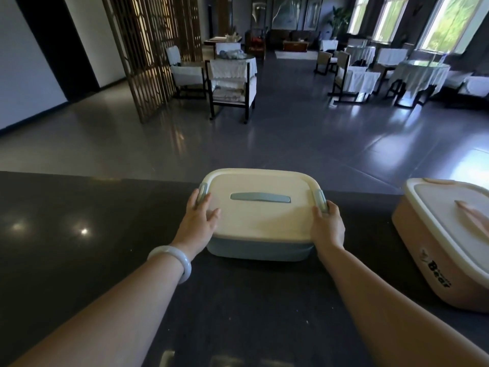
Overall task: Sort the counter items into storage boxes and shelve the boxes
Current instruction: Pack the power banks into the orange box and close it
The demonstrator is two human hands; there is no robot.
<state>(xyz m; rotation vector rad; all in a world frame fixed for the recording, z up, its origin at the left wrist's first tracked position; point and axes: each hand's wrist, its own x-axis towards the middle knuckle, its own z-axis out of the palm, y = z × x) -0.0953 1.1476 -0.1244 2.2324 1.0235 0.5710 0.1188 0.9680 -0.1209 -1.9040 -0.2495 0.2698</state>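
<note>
A blue storage box with a cream lid and a blue handle on top sits in the middle of the dark counter, near its far edge. My left hand grips the box's left side, fingers curled at the blue side clasp and thumb on the lid. My right hand grips the right side, fingers curled round the right clasp. A pink storage box with a cream lid stands shut on the counter to the right, partly cut off by the frame edge.
Beyond the counter's far edge lies a grey tiled floor with chairs, clothed tables and a wooden lattice screen. I wear a pale bangle on my left wrist.
</note>
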